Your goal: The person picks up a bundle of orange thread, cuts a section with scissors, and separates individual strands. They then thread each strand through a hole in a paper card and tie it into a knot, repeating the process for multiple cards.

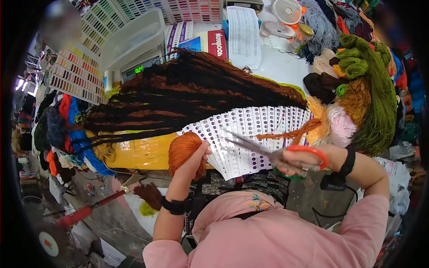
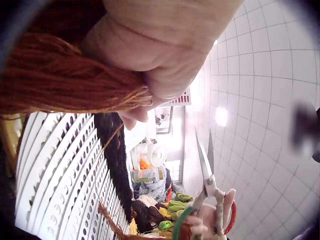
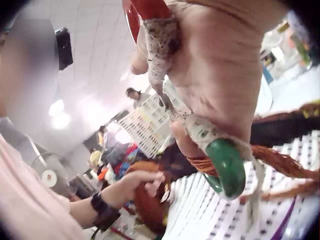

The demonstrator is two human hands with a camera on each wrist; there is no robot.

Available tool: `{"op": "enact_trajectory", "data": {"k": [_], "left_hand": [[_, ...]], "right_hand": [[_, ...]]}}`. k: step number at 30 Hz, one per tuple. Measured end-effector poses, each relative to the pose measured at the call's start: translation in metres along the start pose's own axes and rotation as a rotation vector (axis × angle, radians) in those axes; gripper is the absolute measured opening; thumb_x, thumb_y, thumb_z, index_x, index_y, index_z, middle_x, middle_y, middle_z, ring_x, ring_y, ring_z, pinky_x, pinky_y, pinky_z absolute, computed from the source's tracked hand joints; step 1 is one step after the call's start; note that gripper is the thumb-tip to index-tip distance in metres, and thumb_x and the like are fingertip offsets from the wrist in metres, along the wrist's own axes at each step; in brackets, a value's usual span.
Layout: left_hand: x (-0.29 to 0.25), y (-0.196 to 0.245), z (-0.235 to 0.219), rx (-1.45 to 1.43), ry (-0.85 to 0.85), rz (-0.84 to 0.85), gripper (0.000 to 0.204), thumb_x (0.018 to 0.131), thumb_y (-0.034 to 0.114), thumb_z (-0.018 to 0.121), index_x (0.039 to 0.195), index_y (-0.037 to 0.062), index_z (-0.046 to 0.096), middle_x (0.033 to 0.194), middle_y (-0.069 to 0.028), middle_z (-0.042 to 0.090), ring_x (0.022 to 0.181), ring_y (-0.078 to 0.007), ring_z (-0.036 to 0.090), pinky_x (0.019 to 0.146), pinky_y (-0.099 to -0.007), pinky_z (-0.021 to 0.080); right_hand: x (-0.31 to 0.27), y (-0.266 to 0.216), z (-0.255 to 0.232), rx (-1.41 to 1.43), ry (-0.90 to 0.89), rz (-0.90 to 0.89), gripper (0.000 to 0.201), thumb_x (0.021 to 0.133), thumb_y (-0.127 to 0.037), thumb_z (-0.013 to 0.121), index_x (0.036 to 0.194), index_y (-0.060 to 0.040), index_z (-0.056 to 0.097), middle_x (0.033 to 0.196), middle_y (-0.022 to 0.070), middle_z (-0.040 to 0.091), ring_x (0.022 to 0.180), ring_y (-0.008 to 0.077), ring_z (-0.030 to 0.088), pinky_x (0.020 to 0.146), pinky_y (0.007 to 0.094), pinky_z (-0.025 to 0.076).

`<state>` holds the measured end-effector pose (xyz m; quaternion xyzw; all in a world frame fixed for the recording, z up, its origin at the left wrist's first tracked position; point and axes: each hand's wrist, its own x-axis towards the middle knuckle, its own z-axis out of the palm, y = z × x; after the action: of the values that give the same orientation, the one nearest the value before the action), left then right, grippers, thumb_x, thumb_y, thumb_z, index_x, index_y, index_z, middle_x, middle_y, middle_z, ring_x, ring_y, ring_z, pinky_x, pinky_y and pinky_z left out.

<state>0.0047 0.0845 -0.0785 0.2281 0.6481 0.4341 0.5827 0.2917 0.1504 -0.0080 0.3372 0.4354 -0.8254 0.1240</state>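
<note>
In the head view my left hand grips a thick bundle of rust-orange yarn; the left wrist view shows the yarn under the thumb and palm of that hand. My right hand holds scissors with one red and one green handle, blades pointing left, a little apart, near the yarn bundle. Cloth-like wrapping covers part of the handles. In the right wrist view an orange strand bundle lies beside the green handle. A thin strand hangs from the yarn in the left wrist view.
Dark brown and black yarn spreads across the table over white punched cards. Behind it stand a scale, a clear tray, a notebook and a small fan. Green, brown and pink skeins lie at the right.
</note>
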Motion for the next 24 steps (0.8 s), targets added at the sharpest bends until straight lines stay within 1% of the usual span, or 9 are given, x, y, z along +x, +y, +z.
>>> {"op": "enact_trajectory", "data": {"k": [4, 7, 11, 14, 17, 19, 20, 21, 24], "left_hand": [[-0.003, -0.001, -0.004, 0.021, -0.018, -0.027, 0.018, 0.076, 0.022, 0.06, 0.067, 0.006, 0.058, 0.06, 0.0011, 0.056, 0.049, -0.0036, 0.047, 0.044, -0.0182, 0.037], [-0.006, -0.006, -0.003, 0.013, -0.035, 0.019, 0.018, 0.076, 0.021, 0.06, 0.068, 0.0055, 0.058, 0.06, 0.001, 0.056, 0.049, -0.0035, 0.048, 0.044, -0.0182, 0.037], [-0.006, -0.009, -0.007, -0.008, -0.079, 0.021, 0.018, 0.076, 0.022, 0.061, 0.069, 0.0053, 0.058, 0.063, 0.0, 0.057, 0.05, -0.004, 0.048, 0.046, -0.0186, 0.038], [-0.013, -0.003, -0.01, -0.015, -0.109, -0.007, 0.016, 0.076, 0.02, 0.061, 0.072, 0.0049, 0.058, 0.063, -0.0004, 0.057, 0.051, -0.0051, 0.049, 0.047, -0.0189, 0.04], [-0.016, -0.008, -0.022, -0.066, -0.113, 0.002, 0.014, 0.076, 0.017, 0.06, 0.078, 0.0031, 0.057, 0.066, -0.002, 0.057, 0.051, -0.007, 0.049, 0.046, -0.019, 0.04], [-0.016, -0.023, -0.044, 0.049, -0.054, 0.303, 0.012, 0.077, 0.012, 0.058, 0.083, 0.0017, 0.057, 0.072, -0.0041, 0.057, 0.051, -0.0087, 0.049, 0.044, -0.0192, 0.039], [-0.02, -0.023, -0.055, -0.013, 0.001, 0.329, 0.011, 0.077, 0.01, 0.057, 0.084, 0.0016, 0.057, 0.074, -0.005, 0.056, 0.05, -0.0094, 0.049, 0.043, -0.0193, 0.038], [-0.024, -0.022, -0.068, -0.075, 0.06, 0.354, 0.01, 0.076, 0.008, 0.057, 0.085, 0.0015, 0.057, 0.076, -0.0059, 0.056, 0.049, -0.0101, 0.048, 0.042, -0.0194, 0.037], [-0.042, -0.045, -0.128, -0.369, 0.063, 0.109, 0.009, 0.079, 0.009, 0.052, 0.086, 0.0036, 0.054, 0.068, -0.0047, 0.052, 0.045, -0.0094, 0.043, 0.041, -0.0209, 0.035]], "right_hand": [[0.018, 0.007, 0.016, 0.108, -0.004, 0.193, 0.049, 0.079, -0.061, 0.034, 0.07, -0.0132, 0.041, 0.067, -0.0034, 0.038, 0.054, 0.0039, 0.036, 0.045, 0.0155, 0.031], [0.037, 0.008, 0.018, 0.172, 0.042, 0.174, 0.048, 0.078, -0.06, 0.035, 0.067, -0.0137, 0.039, 0.063, -0.0034, 0.038, 0.049, 0.0044, 0.034, 0.042, 0.0149, 0.029], [0.051, 0.001, 0.025, 0.03, 0.094, 0.046, 0.048, 0.077, -0.06, 0.039, 0.065, -0.014, 0.037, 0.058, -0.0047, 0.034, 0.046, 0.0034, 0.031, 0.037, 0.0159, 0.025], [0.051, -0.01, 0.02, -0.051, 0.206, 0.082, 0.048, 0.076, -0.06, 0.04, 0.063, -0.0137, 0.035, 0.057, -0.0049, 0.033, 0.046, 0.0034, 0.031, 0.038, 0.0163, 0.024], [0.051, -0.025, -0.006, -0.403, 0.42, -0.04, 0.059, 0.071, -0.064, 0.045, 0.07, -0.0053, 0.046, 0.06, 0.0024, 0.043, 0.048, 0.0114, 0.04, 0.043, 0.0237, 0.034], [0.053, -0.028, -0.047, -0.772, 0.706, -0.228, 0.063, 0.069, -0.062, 0.051, 0.076, 0.0012, 0.05, 0.062, 0.0113, 0.051, 0.053, 0.0209, 0.05, 0.05, 0.0304, 0.04], [0.047, -0.042, -0.061, -0.969, 0.876, -0.255, 0.063, 0.068, -0.058, 0.056, 0.076, 0.0041, 0.05, 0.067, 0.0183, 0.055, 0.062, 0.0268, 0.055, 0.056, 0.0347, 0.043], [0.043, -0.052, -0.076, -0.942, 0.989, -0.247, 0.061, 0.066, -0.055, 0.059, 0.077, 0.0045, 0.05, 0.071, 0.0212, 0.055, 0.068, 0.0298, 0.056, 0.059, 0.0361, 0.043], [0.044, -0.065, -0.131, -1.174, 1.212, -0.203, 0.056, 0.067, -0.049, 0.06, 0.083, 0.0038, 0.05, 0.08, 0.0207, 0.057, 0.075, 0.0329, 0.056, 0.067, 0.0381, 0.043]]}}
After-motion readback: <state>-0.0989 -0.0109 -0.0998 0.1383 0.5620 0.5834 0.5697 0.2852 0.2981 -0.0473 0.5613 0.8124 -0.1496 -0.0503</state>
